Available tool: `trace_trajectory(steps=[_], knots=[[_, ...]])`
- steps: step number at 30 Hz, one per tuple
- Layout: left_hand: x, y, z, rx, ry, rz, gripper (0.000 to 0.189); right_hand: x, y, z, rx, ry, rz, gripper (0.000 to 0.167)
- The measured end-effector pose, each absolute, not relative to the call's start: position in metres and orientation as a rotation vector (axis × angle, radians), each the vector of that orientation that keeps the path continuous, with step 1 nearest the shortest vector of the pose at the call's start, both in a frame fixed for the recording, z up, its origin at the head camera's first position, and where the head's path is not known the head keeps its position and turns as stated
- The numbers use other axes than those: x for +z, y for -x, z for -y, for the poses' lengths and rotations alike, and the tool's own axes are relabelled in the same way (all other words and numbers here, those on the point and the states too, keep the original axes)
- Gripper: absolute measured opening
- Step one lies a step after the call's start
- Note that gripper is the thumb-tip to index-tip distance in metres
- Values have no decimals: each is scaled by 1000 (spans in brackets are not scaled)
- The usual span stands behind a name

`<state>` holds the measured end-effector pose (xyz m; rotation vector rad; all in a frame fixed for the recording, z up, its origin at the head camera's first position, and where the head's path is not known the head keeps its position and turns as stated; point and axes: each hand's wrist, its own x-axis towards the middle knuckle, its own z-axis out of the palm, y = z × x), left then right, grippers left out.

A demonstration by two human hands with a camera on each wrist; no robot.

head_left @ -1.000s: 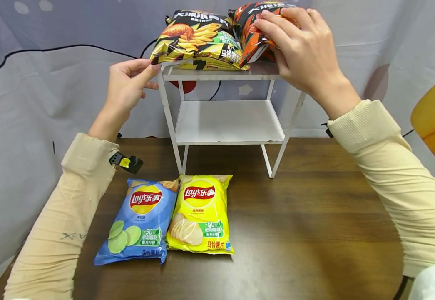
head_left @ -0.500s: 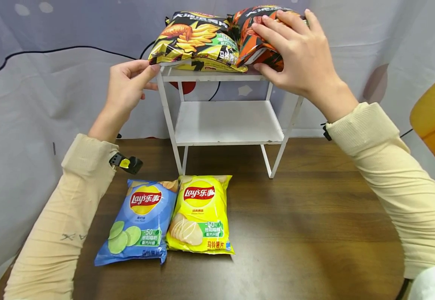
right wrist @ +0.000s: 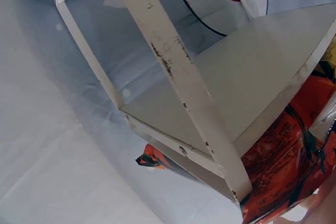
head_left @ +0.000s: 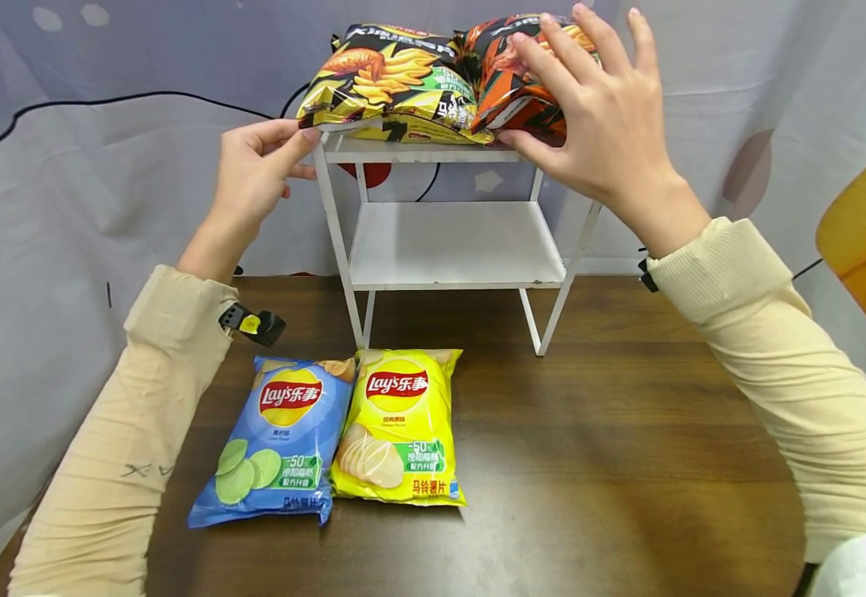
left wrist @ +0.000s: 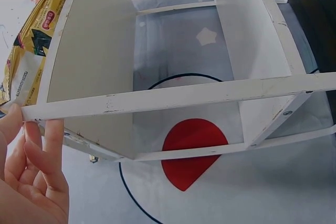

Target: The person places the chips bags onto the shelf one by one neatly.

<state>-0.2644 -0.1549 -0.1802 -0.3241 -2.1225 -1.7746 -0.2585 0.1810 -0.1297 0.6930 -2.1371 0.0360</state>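
A white two-tier shelf rack (head_left: 457,240) stands on the table. On its top lie a black-and-yellow chip bag (head_left: 388,79) at the left and a black-and-red chip bag (head_left: 515,70) at the right. My left hand (head_left: 253,170) pinches the rack's top left corner, thumb above and fingers beneath, right by the yellow bag's corner. The left wrist view shows these fingers (left wrist: 42,158) under the corner. Spread fingers of my right hand (head_left: 612,124) rest over the red bag's right side, covering part of it, with the thumb near the top's front edge.
A blue chip bag (head_left: 276,439) and a yellow chip bag (head_left: 400,427) lie side by side on the brown table (head_left: 612,431), in front of the rack. Behind hangs a pale curtain (head_left: 142,182) with a black cable (head_left: 134,93) along it.
My right hand has eased off the red bag, its fingers straightening and spreading; the bag has settled slightly toward the front. The left hand stays at the corner.
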Motion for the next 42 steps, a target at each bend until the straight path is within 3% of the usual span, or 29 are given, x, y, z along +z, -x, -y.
trace_trajectory(steps=[15, 28, 42], knots=[[-181, 263, 154, -1777, 314, 2115, 20, -137, 233, -182, -26, -700, 2031, 67], [-181, 263, 154, -1783, 305, 2125, 22, -167, 199, -170, 82, -754, 1919, 62], [-183, 262, 153, -1763, 303, 2124, 22, -196, 143, -151, 113, -870, 1773, 56]])
